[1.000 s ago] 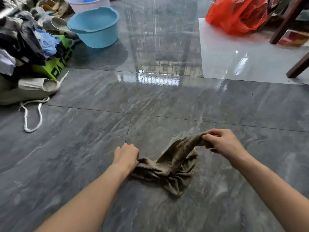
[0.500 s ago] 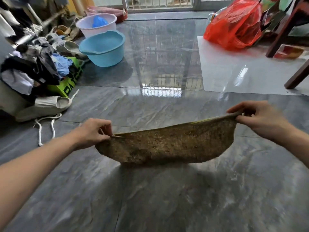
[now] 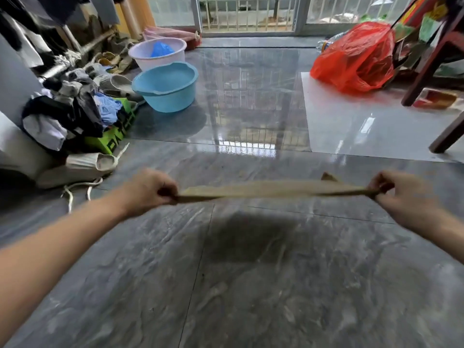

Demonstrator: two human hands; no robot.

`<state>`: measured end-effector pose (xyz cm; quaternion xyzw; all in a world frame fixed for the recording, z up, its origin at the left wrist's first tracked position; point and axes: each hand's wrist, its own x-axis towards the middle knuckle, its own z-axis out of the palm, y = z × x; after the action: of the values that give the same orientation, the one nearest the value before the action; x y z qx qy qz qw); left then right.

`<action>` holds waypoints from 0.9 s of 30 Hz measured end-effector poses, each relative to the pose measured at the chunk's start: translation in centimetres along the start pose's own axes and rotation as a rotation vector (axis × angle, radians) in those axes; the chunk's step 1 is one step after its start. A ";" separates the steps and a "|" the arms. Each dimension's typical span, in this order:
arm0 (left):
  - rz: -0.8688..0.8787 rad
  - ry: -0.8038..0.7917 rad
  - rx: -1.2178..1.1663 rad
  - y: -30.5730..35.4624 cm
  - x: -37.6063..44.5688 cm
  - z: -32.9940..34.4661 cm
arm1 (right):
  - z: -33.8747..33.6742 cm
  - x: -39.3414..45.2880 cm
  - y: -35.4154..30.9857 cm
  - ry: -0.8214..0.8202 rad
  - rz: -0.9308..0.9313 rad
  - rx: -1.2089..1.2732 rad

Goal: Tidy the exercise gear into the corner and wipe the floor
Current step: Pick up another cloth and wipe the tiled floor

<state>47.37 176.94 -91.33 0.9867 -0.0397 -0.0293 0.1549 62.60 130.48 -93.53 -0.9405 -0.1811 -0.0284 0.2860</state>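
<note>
A brown cloth [image 3: 273,189] is stretched flat and nearly level in the air above the grey tiled floor [image 3: 251,285]. My left hand [image 3: 148,190] is shut on its left end and my right hand [image 3: 399,194] is shut on its right end. The cloth is blurred with motion and throws a dark shadow on the tiles just below it. One corner sticks up near my right hand.
A heap of clothes [image 3: 67,111] with a white sack [image 3: 75,167] and cord lies at the left. A blue basin [image 3: 165,87] and a white basin [image 3: 158,52] stand behind it. A red plastic bag [image 3: 356,59] and dark chair legs [image 3: 426,69] are at the right.
The cloth lay crumpled on the floor, then was lifted and spread hanging between both hands. Now it is pulled taut and swung up to lie almost level.
</note>
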 end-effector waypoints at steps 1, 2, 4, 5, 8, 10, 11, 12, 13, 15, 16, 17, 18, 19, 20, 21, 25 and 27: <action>0.015 -0.072 -0.040 -0.4 -1.0 2.4 | 1.5 -1.8 1.6 -0.059 -0.008 -0.013; 0.018 -0.145 -0.081 -0.5 -2.2 4.9 | 3.0 -3.7 3.3 -0.122 -0.007 -0.038; -0.010 -0.287 -0.118 -0.6 -4.6 10.0 | 5.6 -7.5 6.4 -0.270 0.001 -0.096; -0.016 -0.359 -0.111 -0.4 -5.8 12.4 | 6.7 -9.4 7.5 -0.347 -0.002 -0.116; -0.029 -0.588 -0.099 1.0 -8.6 17.4 | 8.7 -13.6 9.7 -0.502 -0.037 -0.148; -0.042 -0.659 -0.097 1.5 -9.3 18.3 | 9.4 -14.6 10.4 -0.572 -0.069 -0.168; -0.043 -0.659 -0.090 1.3 -9.2 18.2 | 9.5 -14.6 10.6 -0.616 -0.092 -0.172; -0.048 -0.641 -0.093 0.9 -8.8 17.9 | 9.5 -14.3 10.6 -0.659 -0.118 -0.174; -0.063 -0.612 -0.107 0.4 -8.3 17.5 | 9.5 -13.8 10.5 -0.691 -0.134 -0.172; -0.110 -0.524 -0.134 -0.6 -6.7 16.5 | 9.2 -12.1 10.1 -0.684 -0.081 -0.142; -0.134 -0.480 -0.133 -1.2 -5.7 15.9 | 9.1 -11.0 10.0 -0.641 -0.033 -0.116; -0.158 -0.436 -0.128 -1.6 -4.7 15.4 | 9.0 -9.7 9.9 -0.580 0.012 -0.088; -0.189 -0.390 -0.117 -2.1 -3.6 15.0 | 9.1 -8.3 9.7 -0.515 0.053 -0.065; -0.226 -0.341 -0.104 -2.5 -2.4 14.8 | 9.2 -6.9 9.6 -0.461 0.095 -0.044; -0.265 -0.289 -0.093 -3.0 -1.2 14.6 | 9.5 -5.6 9.6 -0.418 0.133 -0.024; -0.309 -0.235 -0.086 -3.4 -0.1 14.7 | 9.9 -4.2 9.7 -0.387 0.168 -0.011; -0.478 -0.110 -0.109 -4.3 3.6 15.5 | 11.7 0.5 9.8 -0.318 0.275 -0.039; -0.525 -0.080 -0.115 -4.4 4.8 16.3 | 12.6 1.9 9.9 -0.301 0.321 -0.085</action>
<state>51.27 175.71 -108.40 0.9508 0.2133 -0.1096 0.1961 67.31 130.40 -108.98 -0.9621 -0.0684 0.1507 0.2165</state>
